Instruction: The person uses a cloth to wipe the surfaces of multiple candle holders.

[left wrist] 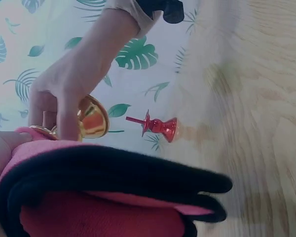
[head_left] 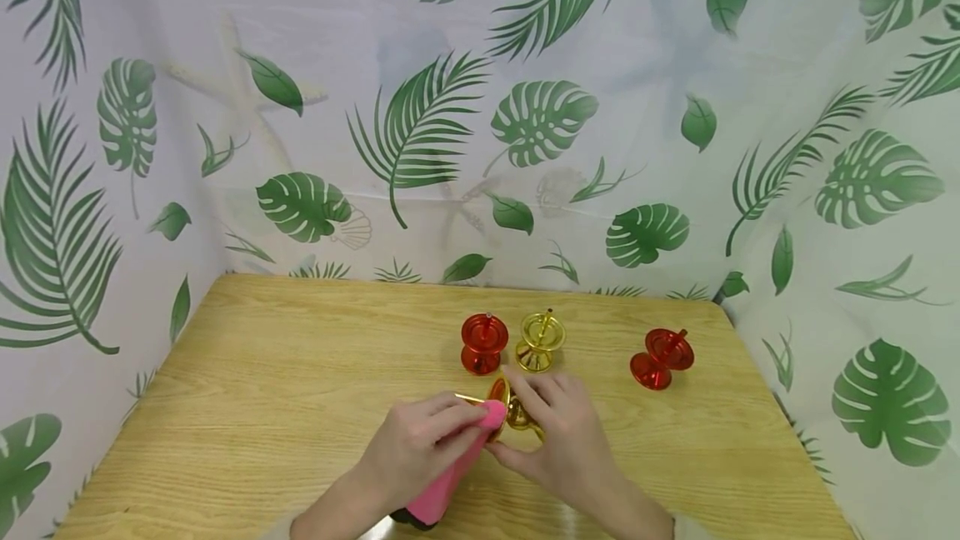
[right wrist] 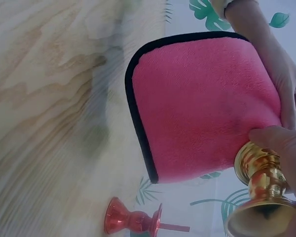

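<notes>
A pink cloth with black edging hangs folded from my left hand, whose fingers pinch it. My right hand grips a shiny gold candle holder, tipped on its side, by its dish and base. Part of the cloth touches the rim of the holder's dish, and a thin gold spike points left past the left fingertips. In the right wrist view, the right thumb lies at the rim beside the cloth. Fingers hide much of the holder in the head view.
Behind the hands stand a red candle holder and a gold candle holder, side by side. Another red candle holder stands farther right. The wooden table meets a leaf-patterned backdrop at its back and sides.
</notes>
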The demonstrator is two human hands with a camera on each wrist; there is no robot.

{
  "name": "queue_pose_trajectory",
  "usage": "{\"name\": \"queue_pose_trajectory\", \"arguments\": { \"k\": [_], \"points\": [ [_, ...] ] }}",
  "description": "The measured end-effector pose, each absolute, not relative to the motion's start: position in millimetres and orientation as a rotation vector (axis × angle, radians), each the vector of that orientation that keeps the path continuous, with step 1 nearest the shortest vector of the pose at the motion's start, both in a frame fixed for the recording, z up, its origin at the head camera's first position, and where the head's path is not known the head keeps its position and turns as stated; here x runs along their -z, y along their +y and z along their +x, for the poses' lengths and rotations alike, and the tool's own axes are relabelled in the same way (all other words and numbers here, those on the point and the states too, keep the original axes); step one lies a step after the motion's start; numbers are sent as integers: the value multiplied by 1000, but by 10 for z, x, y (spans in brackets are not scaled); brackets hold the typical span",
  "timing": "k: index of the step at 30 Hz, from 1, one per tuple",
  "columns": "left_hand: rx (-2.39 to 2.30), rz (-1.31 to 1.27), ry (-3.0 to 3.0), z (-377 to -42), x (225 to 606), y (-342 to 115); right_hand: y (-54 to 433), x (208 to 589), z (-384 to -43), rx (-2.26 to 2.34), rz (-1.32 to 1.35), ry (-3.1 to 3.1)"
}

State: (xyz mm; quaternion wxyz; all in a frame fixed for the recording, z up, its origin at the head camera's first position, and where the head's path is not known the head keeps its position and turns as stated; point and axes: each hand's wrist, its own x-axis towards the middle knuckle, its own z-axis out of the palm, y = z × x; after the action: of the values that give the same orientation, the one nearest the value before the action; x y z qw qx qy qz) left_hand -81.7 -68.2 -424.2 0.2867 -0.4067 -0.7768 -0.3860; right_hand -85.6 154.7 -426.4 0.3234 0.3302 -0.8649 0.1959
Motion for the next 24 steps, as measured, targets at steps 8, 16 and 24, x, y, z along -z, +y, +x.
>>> {"name": "queue_pose_trajectory", "arguments": {
  "k": [8,16,24],
  "points": [
    [1130,-1023,-2130,-773,4152,-688,1553,4300,-869,-419,934,-2179],
    [947,-1084,-2022,-794,4196,-711,1548,4235,-820,-704,835,-2370],
    [876,-1064,-2008,-828,4245,-802,1577,4178,-794,-843,727,-2528]
  ]
}}
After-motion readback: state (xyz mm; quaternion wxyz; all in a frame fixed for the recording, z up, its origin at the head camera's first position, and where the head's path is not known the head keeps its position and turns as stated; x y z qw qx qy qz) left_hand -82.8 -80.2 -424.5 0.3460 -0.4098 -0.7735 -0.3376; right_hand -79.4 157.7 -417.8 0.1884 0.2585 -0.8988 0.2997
